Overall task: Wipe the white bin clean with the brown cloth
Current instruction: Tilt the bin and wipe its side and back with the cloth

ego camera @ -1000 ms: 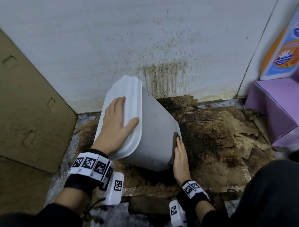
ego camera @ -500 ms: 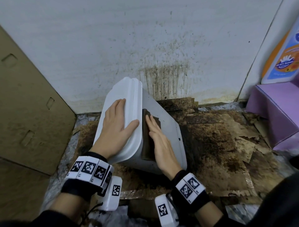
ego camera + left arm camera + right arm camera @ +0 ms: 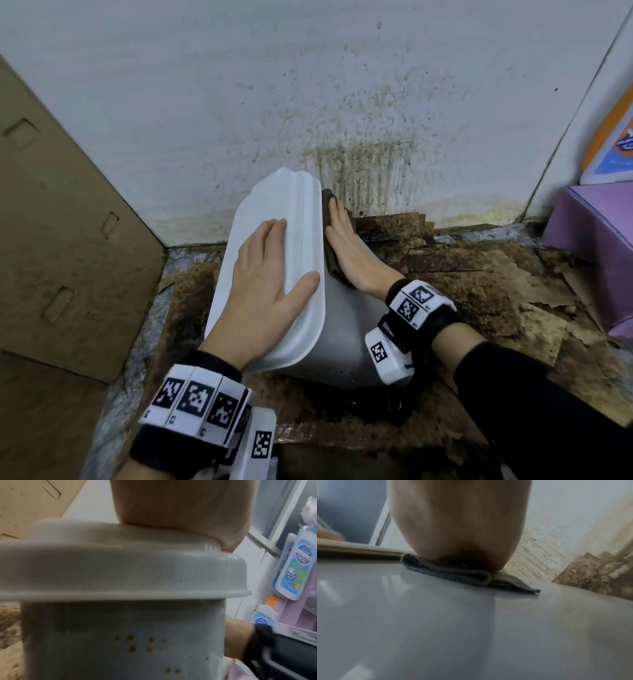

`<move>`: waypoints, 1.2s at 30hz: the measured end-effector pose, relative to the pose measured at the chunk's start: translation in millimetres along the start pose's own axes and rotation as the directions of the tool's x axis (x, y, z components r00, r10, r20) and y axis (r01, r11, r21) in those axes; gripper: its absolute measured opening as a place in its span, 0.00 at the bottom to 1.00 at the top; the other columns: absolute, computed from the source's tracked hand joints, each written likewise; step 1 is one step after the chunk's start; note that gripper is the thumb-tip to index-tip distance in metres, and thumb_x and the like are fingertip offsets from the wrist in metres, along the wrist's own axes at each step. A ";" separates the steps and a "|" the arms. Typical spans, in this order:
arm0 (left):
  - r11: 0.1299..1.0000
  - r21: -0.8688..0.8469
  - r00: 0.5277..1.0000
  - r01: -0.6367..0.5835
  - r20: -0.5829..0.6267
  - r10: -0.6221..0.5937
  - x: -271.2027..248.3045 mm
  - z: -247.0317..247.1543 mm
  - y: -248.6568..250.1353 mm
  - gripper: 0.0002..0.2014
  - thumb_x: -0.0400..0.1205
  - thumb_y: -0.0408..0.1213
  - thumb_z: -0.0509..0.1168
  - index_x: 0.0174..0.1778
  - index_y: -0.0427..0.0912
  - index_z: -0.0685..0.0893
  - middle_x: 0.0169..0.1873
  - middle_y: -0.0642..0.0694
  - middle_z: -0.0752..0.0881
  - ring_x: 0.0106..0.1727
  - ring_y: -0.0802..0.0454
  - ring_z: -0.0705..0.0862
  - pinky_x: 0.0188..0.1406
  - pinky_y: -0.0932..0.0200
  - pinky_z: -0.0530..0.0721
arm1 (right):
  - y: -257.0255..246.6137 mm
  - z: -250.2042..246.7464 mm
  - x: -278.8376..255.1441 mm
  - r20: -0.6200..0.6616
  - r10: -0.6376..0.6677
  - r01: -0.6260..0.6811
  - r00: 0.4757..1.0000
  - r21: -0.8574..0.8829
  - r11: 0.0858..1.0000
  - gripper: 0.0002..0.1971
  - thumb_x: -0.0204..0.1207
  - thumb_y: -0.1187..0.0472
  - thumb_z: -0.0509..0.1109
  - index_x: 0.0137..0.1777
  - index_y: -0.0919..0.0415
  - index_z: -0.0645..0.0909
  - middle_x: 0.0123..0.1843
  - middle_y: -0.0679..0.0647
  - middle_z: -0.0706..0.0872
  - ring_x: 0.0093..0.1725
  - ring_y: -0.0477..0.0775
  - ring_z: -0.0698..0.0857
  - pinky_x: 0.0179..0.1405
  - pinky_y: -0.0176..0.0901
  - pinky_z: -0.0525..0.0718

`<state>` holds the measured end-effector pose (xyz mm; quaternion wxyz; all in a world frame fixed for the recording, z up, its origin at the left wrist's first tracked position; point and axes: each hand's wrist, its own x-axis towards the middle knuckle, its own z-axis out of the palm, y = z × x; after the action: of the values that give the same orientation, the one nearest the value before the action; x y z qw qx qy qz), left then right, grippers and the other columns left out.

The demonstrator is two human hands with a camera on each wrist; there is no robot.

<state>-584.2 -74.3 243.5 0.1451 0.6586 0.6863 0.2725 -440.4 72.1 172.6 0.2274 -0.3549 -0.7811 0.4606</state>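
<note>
White bin lies tipped on the stained floor near the wall, and our right hand has swept the brown cloth from the bin's base end up its side to just beside the lid. We judge this side has now had a full pass; the brown spots on the near face still wait. Its long axis runs from the lid at the left down to the base at the right, lid tilted up and leftwards. Our left hand rests on the lid, fingers spread flat; our right fingers lie straight and together, pressing the folded cloth.
</note>
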 end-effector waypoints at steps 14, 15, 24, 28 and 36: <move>0.999 -0.035 1.000 0.014 0.009 -0.014 -2.5 -4.1 -4.7 0.40 0.81 0.65 0.54 0.88 0.55 0.51 0.85 0.62 0.54 0.87 0.62 0.49 0.85 0.52 0.52 | 112.3 0.4 -45.1 0.031 0.369 -0.369 0.929 -0.012 0.929 0.27 0.95 0.57 0.39 0.90 0.60 0.34 0.91 0.50 0.31 0.89 0.47 0.31 0.87 0.44 0.34; 0.999 -0.039 1.000 0.014 0.011 -0.014 -2.5 -4.2 -4.4 0.40 0.81 0.65 0.54 0.88 0.55 0.51 0.85 0.63 0.54 0.87 0.63 0.49 0.85 0.52 0.52 | 118.0 -0.4 -48.4 0.035 0.401 -0.401 0.916 0.017 0.916 0.27 0.95 0.57 0.39 0.90 0.60 0.35 0.91 0.50 0.32 0.90 0.47 0.32 0.86 0.43 0.35; 1.000 -0.018 1.000 0.009 0.004 -0.009 -2.2 -4.6 -2.6 0.42 0.80 0.66 0.53 0.88 0.52 0.53 0.85 0.61 0.55 0.86 0.61 0.51 0.86 0.52 0.53 | 129.3 11.2 -41.3 -0.081 0.430 -0.403 0.899 0.230 0.886 0.28 0.95 0.54 0.43 0.91 0.52 0.38 0.93 0.47 0.36 0.90 0.43 0.38 0.90 0.46 0.39; 1.000 -0.004 1.000 0.008 0.007 -0.008 -0.8 -3.2 2.2 0.42 0.79 0.66 0.53 0.88 0.51 0.53 0.85 0.59 0.56 0.87 0.59 0.51 0.86 0.51 0.53 | 83.2 7.4 -27.7 -0.105 0.333 -0.303 0.937 0.226 0.926 0.29 0.94 0.55 0.44 0.91 0.51 0.38 0.93 0.46 0.37 0.91 0.43 0.38 0.90 0.50 0.38; 1.000 -0.002 1.000 0.011 0.013 -0.011 -1.2 -2.9 4.1 0.42 0.80 0.66 0.53 0.88 0.52 0.53 0.84 0.59 0.56 0.87 0.60 0.51 0.85 0.53 0.53 | -19.0 -7.1 2.8 0.008 0.051 -0.051 0.999 0.330 0.943 0.29 0.95 0.50 0.45 0.91 0.46 0.36 0.92 0.41 0.33 0.89 0.41 0.32 0.87 0.47 0.37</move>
<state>-582.3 -76.1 248.0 0.1516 0.6566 0.6885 0.2681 -443.9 72.1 192.7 0.2718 -0.3318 -0.6835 0.5906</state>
